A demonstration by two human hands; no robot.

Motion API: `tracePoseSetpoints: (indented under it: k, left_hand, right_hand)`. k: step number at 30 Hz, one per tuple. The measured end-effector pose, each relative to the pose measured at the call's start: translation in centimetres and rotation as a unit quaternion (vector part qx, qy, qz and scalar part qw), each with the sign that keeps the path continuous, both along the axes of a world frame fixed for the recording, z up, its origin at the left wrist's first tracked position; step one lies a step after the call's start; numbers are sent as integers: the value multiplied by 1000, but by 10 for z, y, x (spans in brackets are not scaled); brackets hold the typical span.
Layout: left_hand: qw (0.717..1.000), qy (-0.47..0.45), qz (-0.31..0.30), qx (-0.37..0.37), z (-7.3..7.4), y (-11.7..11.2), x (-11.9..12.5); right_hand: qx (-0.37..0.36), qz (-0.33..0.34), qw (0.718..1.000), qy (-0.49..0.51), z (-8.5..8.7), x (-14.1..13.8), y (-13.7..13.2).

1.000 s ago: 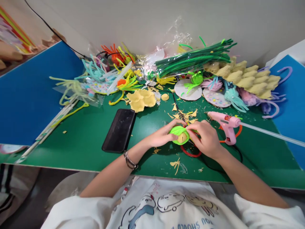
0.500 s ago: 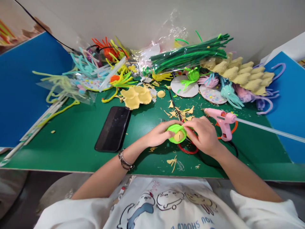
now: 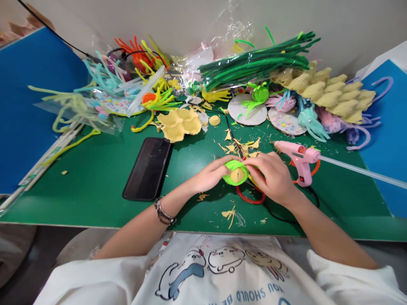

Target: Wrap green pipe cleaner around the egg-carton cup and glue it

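Between my hands is a small yellow egg-carton cup with a bright green pipe cleaner wound around it. My left hand grips the wrapped cup from the left, fingers behind it and thumb near its front. With fingertips pinched, my right hand holds the green pipe cleaner at the cup's upper right. Under my hands lie scissors with a red handle loop, their other parts mostly covered. A pink glue gun with a long clear glue stick lies just right of my right hand.
A black phone lies left of my hands. Behind are a cut egg-carton piece, carton scraps, a white disc, bagged green pipe cleaners and a larger egg carton. Blue panels flank the green table.
The camera view has shifted slightly. My thumb has drawn back a little from the cup's front. Both hands stay on the cup and green pipe cleaner.
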State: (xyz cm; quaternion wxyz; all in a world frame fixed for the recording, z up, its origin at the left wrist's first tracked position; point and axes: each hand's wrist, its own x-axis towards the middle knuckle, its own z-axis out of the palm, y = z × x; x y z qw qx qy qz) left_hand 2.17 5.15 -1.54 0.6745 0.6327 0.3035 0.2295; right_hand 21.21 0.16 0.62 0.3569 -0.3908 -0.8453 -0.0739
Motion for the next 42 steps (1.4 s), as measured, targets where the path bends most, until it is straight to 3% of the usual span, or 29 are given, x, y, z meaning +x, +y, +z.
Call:
tracePoseSetpoints:
  k: [10,18,22,28,42]
  left_hand:
    - [998,-25,29,-48,-1,-1,2]
    - [997,-40,39,-45,-2,-2,0]
    - [996,-53,47,-59,-5,-2,1]
    - [994,-55,41,-88,-5,-3,-1]
    - [974,-105,44,-194,-4,-1,3]
  right_hand:
    - [-52,1,998,31,-2,4,1]
    - [-226,10,965,133,1,6,1]
    - [-270,26,948,168,4,6,3]
    - [-285,29,943,169,5,6,4]
    - [-241,43,959,141,1,10,8]
